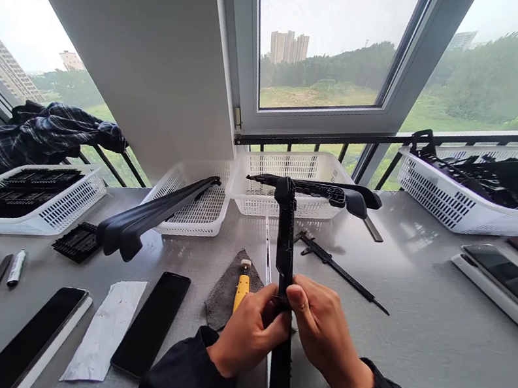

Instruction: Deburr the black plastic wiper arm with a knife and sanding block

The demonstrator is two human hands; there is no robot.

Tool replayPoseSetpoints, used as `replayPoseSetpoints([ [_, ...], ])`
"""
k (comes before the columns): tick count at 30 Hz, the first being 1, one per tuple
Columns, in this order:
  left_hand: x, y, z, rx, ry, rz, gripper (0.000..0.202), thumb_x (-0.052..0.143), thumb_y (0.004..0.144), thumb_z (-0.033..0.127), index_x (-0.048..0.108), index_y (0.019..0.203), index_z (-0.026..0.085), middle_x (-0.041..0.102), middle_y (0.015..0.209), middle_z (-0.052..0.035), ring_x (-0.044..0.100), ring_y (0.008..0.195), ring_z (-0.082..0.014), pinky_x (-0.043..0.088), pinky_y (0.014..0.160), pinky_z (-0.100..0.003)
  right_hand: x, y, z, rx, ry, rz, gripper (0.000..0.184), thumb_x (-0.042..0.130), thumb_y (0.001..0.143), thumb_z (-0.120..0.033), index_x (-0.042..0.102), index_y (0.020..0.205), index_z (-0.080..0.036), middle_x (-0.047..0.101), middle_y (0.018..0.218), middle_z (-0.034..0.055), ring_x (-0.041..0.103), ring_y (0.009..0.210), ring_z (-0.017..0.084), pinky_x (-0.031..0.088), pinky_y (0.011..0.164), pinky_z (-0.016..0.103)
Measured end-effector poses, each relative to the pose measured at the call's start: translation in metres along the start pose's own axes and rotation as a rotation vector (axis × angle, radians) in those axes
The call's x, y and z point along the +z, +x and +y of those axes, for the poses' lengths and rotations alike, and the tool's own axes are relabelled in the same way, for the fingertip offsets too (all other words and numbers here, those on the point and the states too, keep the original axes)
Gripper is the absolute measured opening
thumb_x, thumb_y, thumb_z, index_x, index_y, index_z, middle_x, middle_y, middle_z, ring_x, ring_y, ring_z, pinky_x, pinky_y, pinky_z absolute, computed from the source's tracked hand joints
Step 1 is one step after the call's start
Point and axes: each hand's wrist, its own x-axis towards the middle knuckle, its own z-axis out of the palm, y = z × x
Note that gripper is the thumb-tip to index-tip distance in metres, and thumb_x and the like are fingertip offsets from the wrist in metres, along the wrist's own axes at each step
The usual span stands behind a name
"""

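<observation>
As the left hand (248, 331) grasps the black plastic strip (284, 244) with curled fingers, the right hand (328, 328) grips it from the opposite side, thumb against it. The strip runs between both hands, its rounded end beyond them, its lower length toward the wearer. A yellow tool (242, 289) lies near the left hand; a caliper (340, 272) lies beyond the right; grey tabletop (437, 316) extends rightward.

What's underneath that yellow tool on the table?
A dark gray cloth lies under the yellow tool, showing on both sides. The patch directly beneath the tool is covered, and the left hand hides the tool's near end.
</observation>
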Motion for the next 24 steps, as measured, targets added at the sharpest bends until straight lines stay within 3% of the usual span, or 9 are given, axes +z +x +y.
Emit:
replayPoseSetpoints([
  [10, 0.0050, -0.0033, -0.0001, -0.012, -0.066, 0.027, 0.042, 0.071, 0.097, 0.057, 0.072, 0.107, 0.015, 0.064, 0.081, -0.0030, 0.059, 0.080, -0.0199, 0.053, 0.082, -0.032, -0.0015, -0.0017, -0.0006, -0.017, -0.037, 0.022, 0.066, 0.025, 0.117, -0.066, 0.039, 0.067, -0.024, 0.044, 0.059, -0.0044, 0.042, 0.051, 0.011, 0.031, 0.052, 0.027],
  [24, 0.0046, -0.0049, 0.0051, 0.005, -0.071, 0.047, 0.029, 0.064, 0.099, 0.043, 0.068, 0.106, 0.015, 0.061, 0.085, -0.0024, 0.054, 0.074, -0.0159, 0.046, 0.070, -0.027, 0.0010, -0.0002, 0.0000, 0.030, -0.046, 0.023, 0.069, 0.023, 0.116, -0.069, 0.039, 0.065, -0.024, 0.045, 0.058, -0.0037, 0.044, 0.050, 0.012, 0.030, 0.053, 0.028],
])
